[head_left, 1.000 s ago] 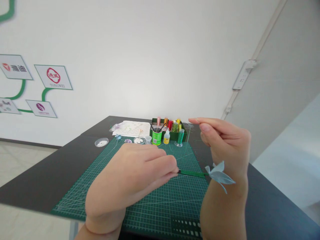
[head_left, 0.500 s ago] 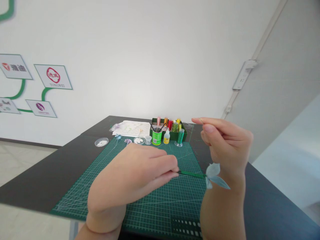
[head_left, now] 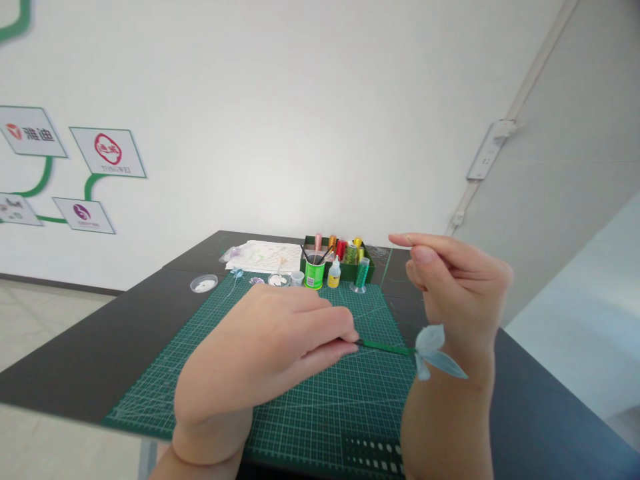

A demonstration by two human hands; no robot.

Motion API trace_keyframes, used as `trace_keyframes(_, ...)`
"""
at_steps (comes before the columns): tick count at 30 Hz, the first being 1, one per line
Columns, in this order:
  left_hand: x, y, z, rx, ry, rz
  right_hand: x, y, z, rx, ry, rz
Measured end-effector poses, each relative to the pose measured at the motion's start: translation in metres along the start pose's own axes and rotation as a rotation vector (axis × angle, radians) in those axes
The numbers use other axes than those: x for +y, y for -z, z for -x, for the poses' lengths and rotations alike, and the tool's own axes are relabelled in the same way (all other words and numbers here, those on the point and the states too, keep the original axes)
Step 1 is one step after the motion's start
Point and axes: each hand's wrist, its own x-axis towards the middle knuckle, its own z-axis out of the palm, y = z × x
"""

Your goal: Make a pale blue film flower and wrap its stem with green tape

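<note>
My left hand (head_left: pixel 280 340) is closed, thumb and index finger pinching a green-wrapped flower stem (head_left: pixel 385 347) that lies almost level above the mat. At the stem's right end sits a pale blue fabric flower (head_left: pixel 431 350) with pointed petals, in front of my right wrist. My right hand (head_left: pixel 455 277) is raised to the right of the stem, index finger stretched left, thumb against it and the other fingers curled. A faint thin line crosses that index finger; what the hand holds, if anything, is too fine to make out.
A green cutting mat (head_left: pixel 320 400) covers the black table (head_left: pixel 110 340). Along its far edge are a green can (head_left: pixel 314 275) with tools, a glue bottle (head_left: pixel 334 273), a green thread spool (head_left: pixel 361 275) and small dishes. Behind stand a box of spools (head_left: pixel 369 267) and white paper (head_left: pixel 273 255).
My right hand and the blue flower have shifted slightly to the right. The purple piece on the mat's far edge is now more hidden behind my left hand. Both grips look the same.
</note>
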Motion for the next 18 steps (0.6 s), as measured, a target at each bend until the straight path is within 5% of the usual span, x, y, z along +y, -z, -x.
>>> trace_keyframes(3,0.001,0.001,0.001,0.034,-0.021,0.005,-0.005,-0.002,-0.004,0.111,-0.011,-0.043)
trace_keyframes(18,0.011,0.004,0.004,0.249,-0.086,0.060,0.001,-0.006,-0.013,-0.190,-0.062,0.065)
